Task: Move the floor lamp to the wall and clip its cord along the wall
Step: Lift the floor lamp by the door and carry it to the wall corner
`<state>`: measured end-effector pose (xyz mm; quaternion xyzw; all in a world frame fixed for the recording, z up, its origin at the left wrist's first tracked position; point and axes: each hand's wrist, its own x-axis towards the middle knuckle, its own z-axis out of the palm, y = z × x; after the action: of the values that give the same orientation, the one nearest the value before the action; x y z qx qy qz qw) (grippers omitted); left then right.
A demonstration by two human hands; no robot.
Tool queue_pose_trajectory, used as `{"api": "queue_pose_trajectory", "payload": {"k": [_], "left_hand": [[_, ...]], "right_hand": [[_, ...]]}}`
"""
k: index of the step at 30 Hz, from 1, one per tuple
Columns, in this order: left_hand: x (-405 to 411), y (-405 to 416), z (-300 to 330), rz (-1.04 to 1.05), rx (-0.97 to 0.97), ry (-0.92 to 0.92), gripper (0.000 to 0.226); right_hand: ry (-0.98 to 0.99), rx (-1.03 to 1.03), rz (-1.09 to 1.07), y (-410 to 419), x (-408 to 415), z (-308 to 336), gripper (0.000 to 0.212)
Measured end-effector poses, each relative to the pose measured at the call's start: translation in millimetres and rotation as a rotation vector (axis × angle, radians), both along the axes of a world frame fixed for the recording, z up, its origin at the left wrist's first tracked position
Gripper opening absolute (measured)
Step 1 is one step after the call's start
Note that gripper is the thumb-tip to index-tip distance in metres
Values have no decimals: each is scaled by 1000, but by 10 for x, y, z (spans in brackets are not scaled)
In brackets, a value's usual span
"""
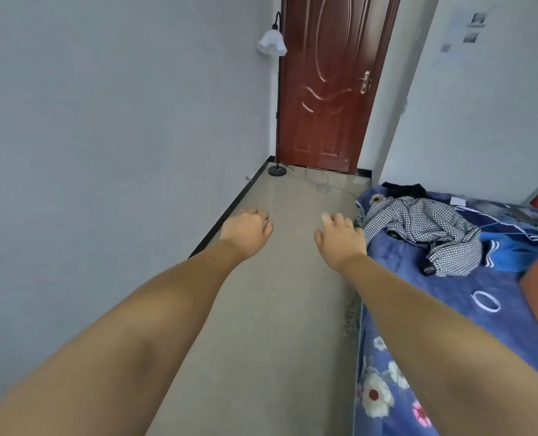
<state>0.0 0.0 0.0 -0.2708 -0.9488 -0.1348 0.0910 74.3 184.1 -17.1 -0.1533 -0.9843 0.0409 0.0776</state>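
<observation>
A black floor lamp [277, 102] with a white frilled shade stands far off in the corner, between the left wall and the red-brown door. Its round base [277, 171] rests on the floor. A thin pale cord [319, 182] loops over the floor in front of the door and trails toward the bed. My left hand [247, 232] is stretched forward with its fingers curled in and nothing visible in it. My right hand [340, 239] reaches forward with fingers loosely apart, holding nothing. Both hands are well short of the lamp.
A bed [450, 309] with a blue flowered cover fills the right side, with a checked garment [425, 231] and other clothes on it. The beige floor [277, 309] forms a narrow aisle between the bed and the left wall [104, 136]. A small wall fitting [248, 178] sits low near the skirting.
</observation>
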Motion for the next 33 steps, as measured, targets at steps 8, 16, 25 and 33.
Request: {"api": "queue_pose_trajectory", "payload": {"k": [8,16,25,33], "left_hand": [[-1147,1226,123,35,61,-2,33],[-2372,1991,26,74,28,1,34],[-4400,2933,-123,41,2,-7,36],[-6218,3978,-147,16,21,-57,31]], "right_hand": [[-44,11,8,1385,-1096,178,47],[-65,-34,45,2166,-2303,-6,48],[-40,-38,72,3078,-4317,-38,45],[-2,-64,44,4085,-5953,-62,35]]}}
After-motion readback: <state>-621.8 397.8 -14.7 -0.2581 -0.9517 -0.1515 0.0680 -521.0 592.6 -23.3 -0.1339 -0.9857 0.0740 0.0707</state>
